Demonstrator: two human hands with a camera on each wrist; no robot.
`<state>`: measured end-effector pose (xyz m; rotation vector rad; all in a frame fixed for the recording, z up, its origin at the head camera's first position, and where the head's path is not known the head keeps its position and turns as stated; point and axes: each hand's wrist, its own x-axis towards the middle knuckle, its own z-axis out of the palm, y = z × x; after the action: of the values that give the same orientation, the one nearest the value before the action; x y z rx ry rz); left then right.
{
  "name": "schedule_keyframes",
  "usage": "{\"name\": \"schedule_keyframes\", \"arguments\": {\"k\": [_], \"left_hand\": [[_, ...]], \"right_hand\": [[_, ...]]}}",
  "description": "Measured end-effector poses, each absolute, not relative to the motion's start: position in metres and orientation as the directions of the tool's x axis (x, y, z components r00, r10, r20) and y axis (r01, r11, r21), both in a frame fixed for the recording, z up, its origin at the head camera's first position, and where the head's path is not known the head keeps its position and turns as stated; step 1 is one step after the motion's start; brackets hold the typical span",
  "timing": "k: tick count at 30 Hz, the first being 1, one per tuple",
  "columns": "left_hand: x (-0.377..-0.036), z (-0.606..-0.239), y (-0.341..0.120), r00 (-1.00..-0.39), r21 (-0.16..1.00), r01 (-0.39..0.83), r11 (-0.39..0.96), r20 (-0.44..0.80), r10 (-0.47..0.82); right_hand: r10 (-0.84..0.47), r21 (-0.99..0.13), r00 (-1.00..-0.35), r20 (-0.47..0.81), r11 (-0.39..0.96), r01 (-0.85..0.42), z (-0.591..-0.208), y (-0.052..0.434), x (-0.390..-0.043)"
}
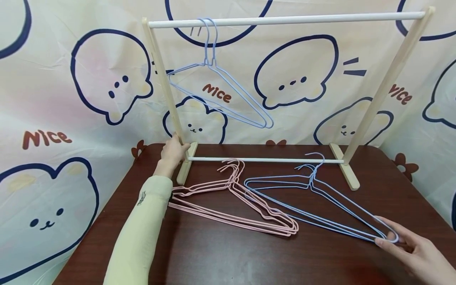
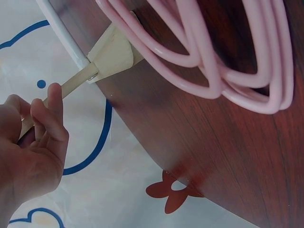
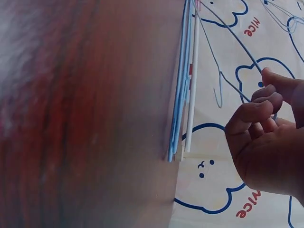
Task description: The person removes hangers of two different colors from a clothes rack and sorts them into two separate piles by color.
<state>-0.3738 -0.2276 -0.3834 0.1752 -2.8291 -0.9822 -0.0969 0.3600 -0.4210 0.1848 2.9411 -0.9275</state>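
Note:
My left hand point(image 1: 171, 152) grips the left wooden upright point(image 1: 167, 85) of a garment rack low down, just above its foot. In the left wrist view, the fingers of the left hand point(image 2: 40, 137) curl round that upright. At the right, my right hand point(image 1: 415, 245) pinches the corner of a blue wire hanger point(image 1: 358, 208). That hanger is raised above other blue hangers point(image 1: 331, 225) lying on the table; the right wrist view shows its hook point(image 3: 218, 95) apart from the flat stack point(image 3: 178, 111). Several pink hangers point(image 1: 246, 224) lie stacked beside the left forearm.
Two blue hangers point(image 1: 246, 95) hang near the left end of the rack's white top rail point(image 1: 303, 19). A lower white rail point(image 1: 267, 160) runs behind the hangers on the brown table point(image 1: 221, 261). Patterned cloth point(image 1: 107, 158) stands behind and at the sides.

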Motion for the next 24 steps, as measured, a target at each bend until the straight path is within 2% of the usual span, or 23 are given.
{"name": "schedule_keyframes", "arguments": {"k": [4,6,11,15,21,24], "left_hand": [[-0.374,-0.384,-0.229,-0.983,0.623,-0.067,0.779,0.091,-0.157],[-0.373,-0.383,-0.229,-0.984,0.623,-0.068,0.779,0.088,-0.156],[-0.373,-0.383,-0.228,-0.984,0.617,-0.066,0.784,0.089,-0.153],[-0.372,-0.381,-0.226,-0.984,0.615,-0.066,0.786,0.090,-0.153],[-0.372,-0.380,-0.226,-0.984,0.615,-0.074,0.785,0.080,-0.156],[-0.373,-0.381,-0.227,-0.985,0.619,-0.078,0.781,0.074,-0.157]], "right_hand": [[0.016,-0.474,-1.000,0.021,0.880,0.005,-0.428,0.365,-0.100],[-0.019,-0.427,-0.999,0.032,0.904,-0.031,-0.432,0.369,-0.103],[-0.046,-0.276,-0.997,-0.062,0.961,-0.027,-0.438,0.377,-0.114],[-0.046,-0.179,-0.997,-0.063,0.983,-0.034,-0.443,0.379,-0.119],[-0.037,-0.097,-0.999,-0.030,0.995,-0.034,-0.444,0.377,-0.121],[-0.038,-0.091,-0.999,0.000,0.995,-0.038,-0.437,0.371,-0.121]]}}
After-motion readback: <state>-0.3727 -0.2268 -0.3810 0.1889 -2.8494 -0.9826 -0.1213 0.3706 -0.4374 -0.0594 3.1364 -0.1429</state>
